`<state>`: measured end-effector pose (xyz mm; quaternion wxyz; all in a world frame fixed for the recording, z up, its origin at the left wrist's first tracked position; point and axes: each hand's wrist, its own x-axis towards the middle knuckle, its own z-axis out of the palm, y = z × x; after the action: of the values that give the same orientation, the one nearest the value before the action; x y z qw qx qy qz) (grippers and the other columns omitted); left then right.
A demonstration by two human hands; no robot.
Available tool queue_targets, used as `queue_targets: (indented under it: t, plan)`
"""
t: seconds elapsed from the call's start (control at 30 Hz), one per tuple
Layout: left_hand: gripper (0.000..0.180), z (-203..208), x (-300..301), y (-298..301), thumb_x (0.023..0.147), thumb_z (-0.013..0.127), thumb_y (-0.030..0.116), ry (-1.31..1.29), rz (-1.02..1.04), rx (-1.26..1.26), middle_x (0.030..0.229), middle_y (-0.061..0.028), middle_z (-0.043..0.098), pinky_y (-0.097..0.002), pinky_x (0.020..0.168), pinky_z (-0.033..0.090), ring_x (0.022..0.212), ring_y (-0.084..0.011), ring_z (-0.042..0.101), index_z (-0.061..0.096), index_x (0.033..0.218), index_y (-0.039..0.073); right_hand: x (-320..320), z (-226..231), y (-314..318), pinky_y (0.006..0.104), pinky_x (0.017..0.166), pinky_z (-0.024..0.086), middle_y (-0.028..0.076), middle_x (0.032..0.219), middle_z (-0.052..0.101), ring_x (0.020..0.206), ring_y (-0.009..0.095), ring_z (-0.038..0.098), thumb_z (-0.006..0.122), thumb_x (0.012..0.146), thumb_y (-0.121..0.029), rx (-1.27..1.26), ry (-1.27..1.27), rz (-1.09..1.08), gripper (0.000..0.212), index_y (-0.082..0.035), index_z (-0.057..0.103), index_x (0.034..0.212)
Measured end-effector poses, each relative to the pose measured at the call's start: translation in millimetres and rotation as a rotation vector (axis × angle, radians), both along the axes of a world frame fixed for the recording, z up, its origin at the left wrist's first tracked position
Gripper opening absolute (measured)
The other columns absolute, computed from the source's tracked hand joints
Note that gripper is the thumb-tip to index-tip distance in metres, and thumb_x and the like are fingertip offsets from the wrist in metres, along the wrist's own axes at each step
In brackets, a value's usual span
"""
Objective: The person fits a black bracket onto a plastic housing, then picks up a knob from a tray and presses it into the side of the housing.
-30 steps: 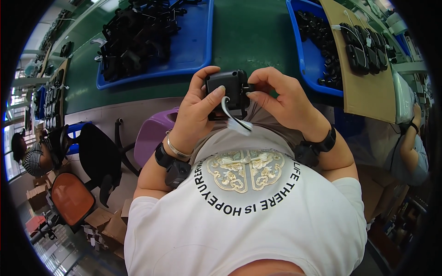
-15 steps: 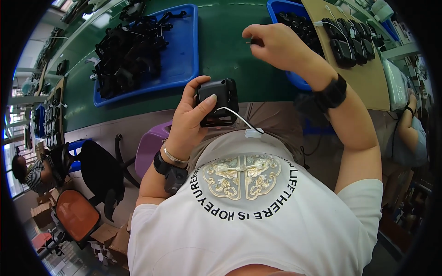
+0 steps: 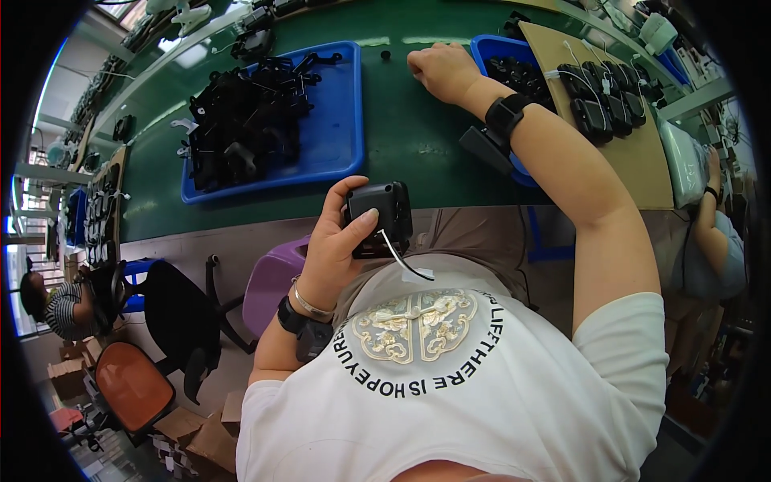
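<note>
My left hand (image 3: 333, 229) grips a black box-shaped device (image 3: 382, 207) in front of my chest, thumb across its face. A white cable (image 3: 395, 251) with a clear tag at its end hangs from the device. My right hand (image 3: 446, 71) is at the far part of the green table, its fingers curled in; whether anything is inside them is hidden. A small round black piece (image 3: 385, 55) lies on the table just left of those fingers.
To the left, a blue tray (image 3: 347, 120) holds a heap of black plastic parts (image 3: 249, 120). A blue bin (image 3: 484, 50) of small black parts stands right of my right hand. Beyond it, several black devices with white cables (image 3: 590, 116) lie on cardboard (image 3: 642, 165). Another person's arm (image 3: 711, 213) is at far right.
My right hand has moved left and farther over the table. The small black piece it held no longer shows in it; a similar piece now lies beside it. The left hand keeps its grip.
</note>
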<state>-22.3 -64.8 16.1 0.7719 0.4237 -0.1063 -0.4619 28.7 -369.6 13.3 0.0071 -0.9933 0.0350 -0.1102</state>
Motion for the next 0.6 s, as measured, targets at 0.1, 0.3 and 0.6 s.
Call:
queue_targets:
  t: [0.1, 0.3, 0.6]
  plan:
    - [0.046, -0.8, -0.8, 1.6, 0.085, 0.058, 0.005, -0.008, -0.002, -0.001, 0.104, -0.0096, 0.051, -0.0327, 0.075, 0.055, 0.089, -0.017, 0.059, 0.035, 0.125, 0.009, 9.1, 2.0, -6.9, 0.04, 0.081, 0.046, 0.009, 0.092, 0.064, 0.091, 0.028, 0.06, 0.055, 0.083, -0.018, 0.029, 0.059, -0.012, 0.016, -0.011, 0.057, 0.098]
    - [0.047, 9.4, -1.7, 6.1, 0.085, 0.058, 0.006, -0.037, -0.017, 0.015, 0.104, -0.0091, 0.051, -0.0319, 0.076, 0.054, 0.089, -0.0161, 0.059, 0.035, 0.125, 0.009, 62.8, -15.5, -14.4, 0.041, 0.081, 0.046, 0.01, 0.1, 0.06, 0.092, 0.03, 0.058, 0.056, 0.082, -0.014, 0.204, -0.277, 0.154, 0.017, -0.01, 0.059, 0.097]
    - [0.047, 8.9, 2.6, 15.1, 0.084, 0.059, 0.005, -0.011, 0.022, 0.031, 0.104, -0.0084, 0.05, -0.0309, 0.077, 0.054, 0.09, -0.0156, 0.058, 0.035, 0.125, 0.01, 55.8, 1.2, 9.1, 0.0378, 0.079, 0.049, 0.013, 0.096, 0.059, 0.093, 0.031, 0.057, 0.055, 0.078, -0.008, 0.046, -0.009, 0.108, 0.014, -0.007, 0.059, 0.091]
